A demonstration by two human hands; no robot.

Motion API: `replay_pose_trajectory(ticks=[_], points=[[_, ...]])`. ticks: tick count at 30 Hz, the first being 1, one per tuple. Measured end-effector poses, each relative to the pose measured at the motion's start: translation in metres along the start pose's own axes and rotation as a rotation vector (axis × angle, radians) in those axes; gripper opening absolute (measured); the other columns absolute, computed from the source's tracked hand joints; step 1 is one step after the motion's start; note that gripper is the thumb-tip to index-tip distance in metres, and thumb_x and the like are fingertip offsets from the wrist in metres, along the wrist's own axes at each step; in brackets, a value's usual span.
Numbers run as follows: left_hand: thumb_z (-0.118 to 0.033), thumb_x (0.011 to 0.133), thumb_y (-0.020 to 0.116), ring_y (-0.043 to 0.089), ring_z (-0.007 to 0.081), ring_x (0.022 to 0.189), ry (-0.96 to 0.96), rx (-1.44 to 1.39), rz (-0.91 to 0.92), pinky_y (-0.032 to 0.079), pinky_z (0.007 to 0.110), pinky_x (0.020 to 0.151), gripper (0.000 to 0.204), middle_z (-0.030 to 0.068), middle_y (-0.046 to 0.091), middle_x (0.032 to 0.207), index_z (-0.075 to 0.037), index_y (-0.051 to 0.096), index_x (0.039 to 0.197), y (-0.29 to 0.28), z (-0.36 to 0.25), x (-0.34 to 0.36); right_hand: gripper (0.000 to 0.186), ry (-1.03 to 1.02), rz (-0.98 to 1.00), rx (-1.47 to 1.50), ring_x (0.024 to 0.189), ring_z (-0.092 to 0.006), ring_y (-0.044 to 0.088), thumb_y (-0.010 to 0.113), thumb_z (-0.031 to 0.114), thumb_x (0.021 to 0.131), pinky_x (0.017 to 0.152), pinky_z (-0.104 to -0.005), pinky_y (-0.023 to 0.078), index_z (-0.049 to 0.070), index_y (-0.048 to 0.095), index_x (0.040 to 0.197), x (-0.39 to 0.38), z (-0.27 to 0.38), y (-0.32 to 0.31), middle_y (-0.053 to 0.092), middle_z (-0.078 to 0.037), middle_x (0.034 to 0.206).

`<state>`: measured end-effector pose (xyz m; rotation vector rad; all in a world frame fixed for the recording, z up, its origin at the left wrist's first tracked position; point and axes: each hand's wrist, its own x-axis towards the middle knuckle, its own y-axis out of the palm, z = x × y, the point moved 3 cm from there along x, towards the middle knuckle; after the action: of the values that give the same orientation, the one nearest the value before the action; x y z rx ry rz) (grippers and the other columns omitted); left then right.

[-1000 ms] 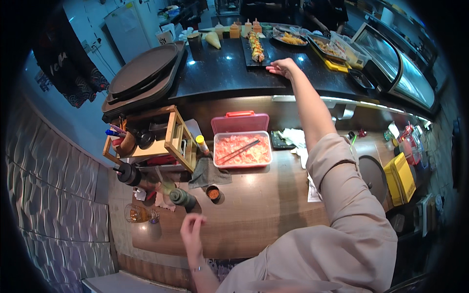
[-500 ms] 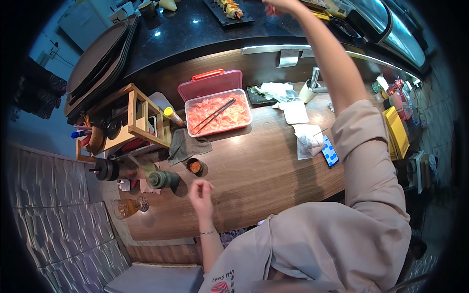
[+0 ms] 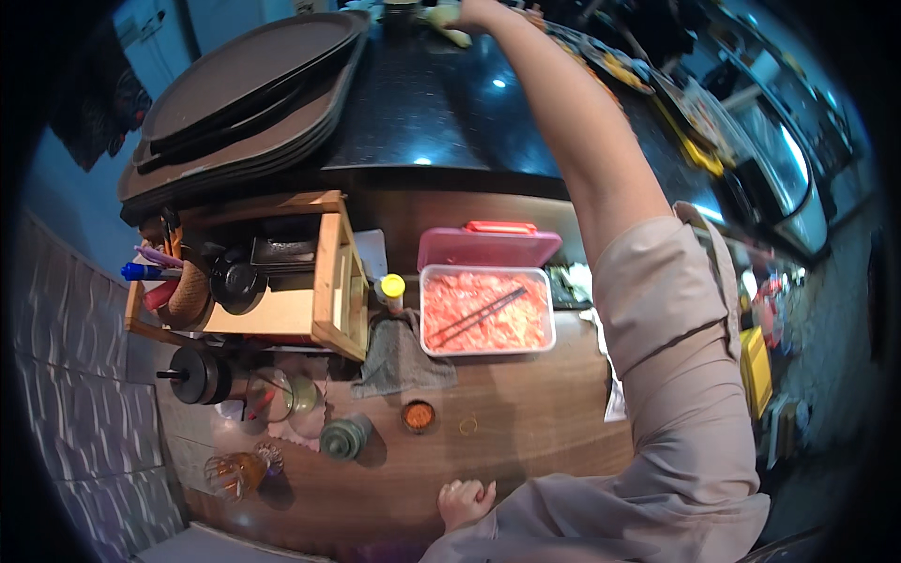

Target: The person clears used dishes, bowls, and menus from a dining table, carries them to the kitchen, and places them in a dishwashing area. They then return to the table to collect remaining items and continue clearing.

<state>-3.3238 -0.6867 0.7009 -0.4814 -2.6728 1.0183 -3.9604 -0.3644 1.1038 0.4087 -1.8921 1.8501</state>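
Note:
My right arm stretches up over the dark counter, and my right hand (image 3: 481, 15) meets a pale yellow-green, tapered thing (image 3: 449, 28) at the far edge. The fingers are partly out of sight there, so their grip cannot be made out. Low over the wooden worktop (image 3: 554, 413), my left hand (image 3: 465, 502) is curled closed, with nothing visible in it. Beyond it stand a small dark cup of orange bits (image 3: 419, 416) and a green lidded pot (image 3: 345, 437). A clear tub of pink shavings or slices (image 3: 488, 328) has dark chopsticks (image 3: 483, 316) lying across its contents.
Brown trays (image 3: 235, 84) are stacked at the far left, above a wooden rack (image 3: 328, 272) with small dark dishes. A grey cloth (image 3: 404, 352), a yellow-capped bottle (image 3: 392, 289), a glass of amber drink (image 3: 235, 474) and a black-lidded jar (image 3: 197, 375) stand or lie around it.
My view has swung left and tilted. My right hand has moved leftward along the far counter to the pale tapered thing. My left hand is now farther from the small cup.

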Motion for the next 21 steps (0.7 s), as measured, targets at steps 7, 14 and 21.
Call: replay_pose_trajectory(ticks=[7, 14, 21], points=[[-0.038, 0.074, 0.07, 0.051, 0.0206, 0.057, 0.065, -0.006, 0.072, 0.037, 0.038, 0.057, 0.03, -0.0003, 0.046, 0.055, -0.019, 0.051, 0.06, 0.013, 0.019, -0.003, 0.123, 0.098, 0.176, -0.094, 0.112, -0.0432, 0.062, 0.072, 0.06, 0.08, 0.098, -0.0471, 0.049, -0.002, -0.005, 0.153, 0.066, -0.042, 0.062, 0.06, -0.031, 0.125], [-0.039, 0.074, 0.068, 0.051, 0.0202, 0.057, 0.022, 0.058, 0.034, 0.038, 0.038, 0.057, 0.028, -0.0006, 0.047, 0.058, -0.02, 0.051, 0.061, 0.01, 0.015, 0.0, 0.077, -0.133, 0.236, -0.151, 0.108, -0.0296, 0.065, 0.073, 0.043, 0.087, 0.09, -0.0418, 0.053, 0.003, 0.039, 0.141, 0.113, -0.086, 0.133, 0.063, -0.024, 0.12], [-0.038, 0.079, 0.073, 0.051, 0.0219, 0.058, 0.007, 0.132, 0.074, 0.038, 0.038, 0.056, 0.039, 0.0001, 0.047, 0.057, -0.019, 0.046, 0.059, 0.01, 0.003, 0.007, 0.052, -0.151, 0.443, 0.074, 0.1, -0.0227, 0.066, 0.067, 0.034, 0.092, 0.085, -0.0355, 0.053, 0.001, 0.051, 0.129, 0.065, -0.057, 0.08, 0.067, -0.018, 0.113]])
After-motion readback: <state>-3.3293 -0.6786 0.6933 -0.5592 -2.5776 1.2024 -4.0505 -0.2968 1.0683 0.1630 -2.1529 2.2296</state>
